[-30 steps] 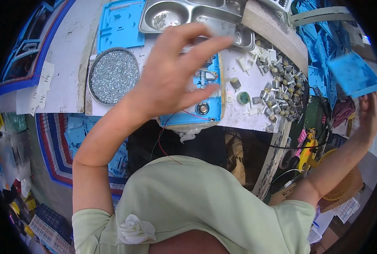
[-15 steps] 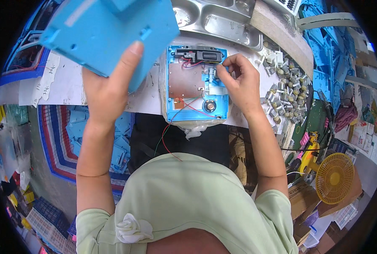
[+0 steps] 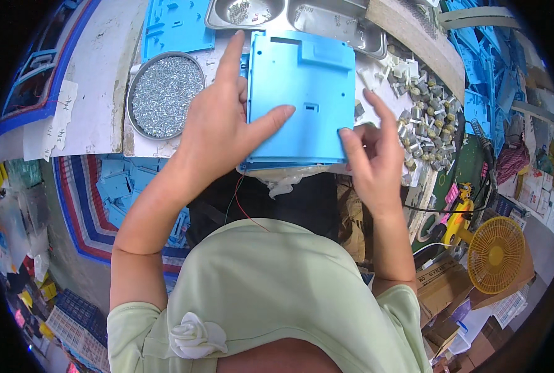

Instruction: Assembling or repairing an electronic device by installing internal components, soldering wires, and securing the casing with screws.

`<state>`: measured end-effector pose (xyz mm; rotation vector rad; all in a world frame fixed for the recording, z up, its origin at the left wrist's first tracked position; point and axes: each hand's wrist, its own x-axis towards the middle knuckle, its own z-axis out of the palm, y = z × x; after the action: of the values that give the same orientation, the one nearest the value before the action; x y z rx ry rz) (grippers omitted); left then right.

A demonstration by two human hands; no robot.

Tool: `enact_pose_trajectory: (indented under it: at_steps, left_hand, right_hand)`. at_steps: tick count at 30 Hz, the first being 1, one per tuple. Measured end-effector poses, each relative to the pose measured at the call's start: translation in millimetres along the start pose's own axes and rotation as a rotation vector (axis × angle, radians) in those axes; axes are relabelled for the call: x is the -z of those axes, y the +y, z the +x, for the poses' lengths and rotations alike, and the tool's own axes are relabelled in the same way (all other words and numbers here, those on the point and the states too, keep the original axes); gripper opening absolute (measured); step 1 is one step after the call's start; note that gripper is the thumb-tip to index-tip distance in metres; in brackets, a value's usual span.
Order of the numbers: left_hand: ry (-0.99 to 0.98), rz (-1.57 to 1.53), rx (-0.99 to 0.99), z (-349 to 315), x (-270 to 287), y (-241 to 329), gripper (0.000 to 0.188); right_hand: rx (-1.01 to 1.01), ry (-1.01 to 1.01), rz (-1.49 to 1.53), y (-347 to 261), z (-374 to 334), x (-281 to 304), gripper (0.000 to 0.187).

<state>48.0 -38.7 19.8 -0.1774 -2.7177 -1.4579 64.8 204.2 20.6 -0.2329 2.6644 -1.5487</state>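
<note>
From afar I see a bright blue panel [image 3: 299, 87] and a yellow fan [image 3: 496, 255]. I make out red, white and blue stripes on a sack [image 3: 78, 211].

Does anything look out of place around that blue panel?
Yes: a thin red wire hangs out at the lower left of the blue panel, past the edge of the table, rather than tucked inside.

Bulk screws [image 3: 167, 96] and heaped metal parts [image 3: 427, 124] show an assembly workshop.
</note>
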Motion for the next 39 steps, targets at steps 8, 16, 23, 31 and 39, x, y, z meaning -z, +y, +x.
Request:
enact_pose_trajectory:
  at_steps: [8, 16, 23, 31, 39]
  left_hand:
    - [0.042, 0.152, -0.051, -7, -7, -18, 0.086]
    - [0.035, 0.136, -0.112, -8, -7, -19, 0.078]
    - [0.059, 0.042, -0.015, -31, -7, -18, 0.072]
    - [0.144, -0.031, 0.06, -53, -14, -21, 0.066]
    - [0.087, -0.026, 0.128, -70, -10, -27, 0.05]
  right_hand:
    - [0.078, -0.063, -0.22, 16, 11, -11, 0.046]
    - [0.061, -0.1, -0.13, 22, -6, -10, 0.043]
    - [0.183, -0.162, -0.098, 34, 3, -5, 0.04]
    - [0.241, -0.243, -0.263, 22, 10, -5, 0.043]
    - [0.285, -0.305, -0.538, 10, 20, 5, 0.045]
